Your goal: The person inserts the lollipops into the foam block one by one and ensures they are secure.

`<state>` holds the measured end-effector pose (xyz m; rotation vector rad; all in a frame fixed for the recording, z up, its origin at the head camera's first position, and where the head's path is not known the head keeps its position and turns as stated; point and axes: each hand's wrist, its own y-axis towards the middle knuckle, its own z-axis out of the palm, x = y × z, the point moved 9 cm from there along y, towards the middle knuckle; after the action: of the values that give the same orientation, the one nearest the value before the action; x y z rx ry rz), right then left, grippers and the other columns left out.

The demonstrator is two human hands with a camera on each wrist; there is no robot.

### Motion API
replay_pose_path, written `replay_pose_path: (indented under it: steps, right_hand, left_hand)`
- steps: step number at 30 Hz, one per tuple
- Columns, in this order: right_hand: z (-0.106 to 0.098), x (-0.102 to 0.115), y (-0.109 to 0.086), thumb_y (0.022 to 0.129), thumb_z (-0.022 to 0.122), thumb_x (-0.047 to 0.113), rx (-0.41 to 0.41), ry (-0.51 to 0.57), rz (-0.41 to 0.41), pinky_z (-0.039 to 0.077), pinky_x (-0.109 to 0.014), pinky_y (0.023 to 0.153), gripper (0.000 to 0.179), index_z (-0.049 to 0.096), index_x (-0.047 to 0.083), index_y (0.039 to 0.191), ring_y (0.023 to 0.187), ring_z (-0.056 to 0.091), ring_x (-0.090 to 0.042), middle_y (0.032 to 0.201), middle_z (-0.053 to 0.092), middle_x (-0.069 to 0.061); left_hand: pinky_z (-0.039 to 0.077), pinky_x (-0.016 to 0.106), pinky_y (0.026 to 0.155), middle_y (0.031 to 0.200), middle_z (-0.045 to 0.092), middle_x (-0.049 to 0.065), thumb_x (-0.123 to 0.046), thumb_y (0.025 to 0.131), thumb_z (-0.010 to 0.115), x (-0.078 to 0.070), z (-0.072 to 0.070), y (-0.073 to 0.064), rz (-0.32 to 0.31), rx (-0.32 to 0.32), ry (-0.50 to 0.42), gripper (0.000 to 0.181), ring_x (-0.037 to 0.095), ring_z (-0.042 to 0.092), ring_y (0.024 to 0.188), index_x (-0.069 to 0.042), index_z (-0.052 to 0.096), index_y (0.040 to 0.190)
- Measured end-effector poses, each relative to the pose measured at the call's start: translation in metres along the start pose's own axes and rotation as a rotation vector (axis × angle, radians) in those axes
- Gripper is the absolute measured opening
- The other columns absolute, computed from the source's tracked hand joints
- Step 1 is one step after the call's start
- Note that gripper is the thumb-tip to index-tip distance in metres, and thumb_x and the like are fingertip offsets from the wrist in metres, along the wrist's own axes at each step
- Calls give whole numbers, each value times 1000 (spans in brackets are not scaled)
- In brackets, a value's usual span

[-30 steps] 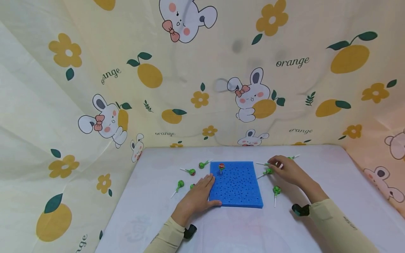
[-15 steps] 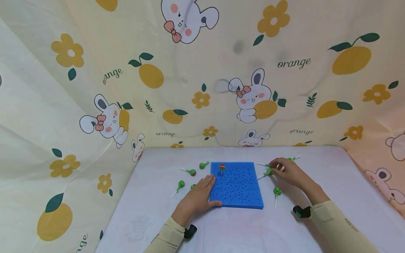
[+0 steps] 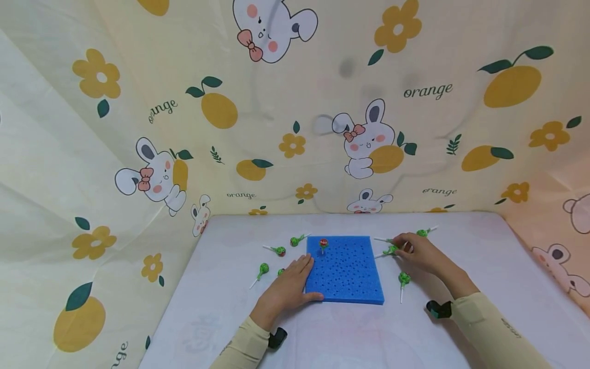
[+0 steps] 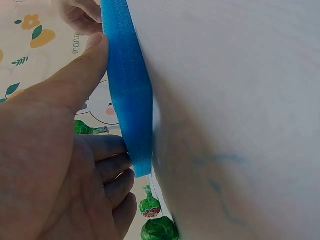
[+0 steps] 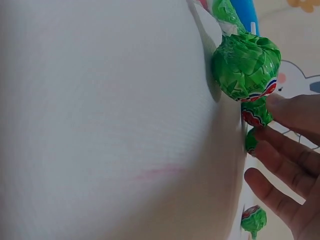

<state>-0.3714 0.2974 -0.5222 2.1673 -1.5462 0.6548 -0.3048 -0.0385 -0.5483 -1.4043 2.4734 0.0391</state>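
Observation:
A blue foam board (image 3: 343, 271) dotted with small holes lies on the table, and one lollipop (image 3: 323, 244) stands upright near its far left corner. My left hand (image 3: 287, 287) rests along the board's left side, fingers extended and thumb at the near edge. To the right of the board, my right hand (image 3: 418, 252) pinches a green-wrapped lollipop (image 3: 391, 250) by its head between thumb and fingertips, its white stick pointing left towards the board. Just behind it lies another lollipop (image 3: 382, 239), partly hidden by the fingers. In the right wrist view a green lollipop (image 5: 247, 65) looms in front.
Another lollipop (image 3: 404, 279) lies nearer on the right, and one (image 3: 422, 233) sits behind the right hand. Left of the board several lollipops lie scattered, among them one (image 3: 263, 268) near the left hand. A patterned cloth (image 3: 258, 113) rises behind the table (image 3: 341, 338).
My right hand has shifted slightly nearer, from the farther lollipop to the one in front of it. The lollipop behind the hand shows more. My left hand has stayed in place.

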Motion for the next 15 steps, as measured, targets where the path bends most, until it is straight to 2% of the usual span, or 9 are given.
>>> replay_pose_path:
  steps: [9, 15]
  right_hand:
    - [3, -3, -1, 97, 75, 2, 30, 2, 16, 55, -32, 75, 30, 73, -3, 127, 93, 60, -23, 108, 70, -9]
    - [7, -6, -2, 97, 76, 4, 56, 3, 55, 55, -37, 77, 29, 73, -1, 126, 93, 59, -23, 104, 68, -7]
  left_hand:
    - [20, 39, 134, 180, 18, 6, -71, 97, 64, 0, 1, 0, -1, -4, 9, 105, 23, 17, 166, -10, 23, 172]
    - [20, 38, 134, 180, 18, 6, -70, 97, 65, -1, 0, -1, 0, -5, 10, 105, 23, 17, 166, -9, 23, 172]
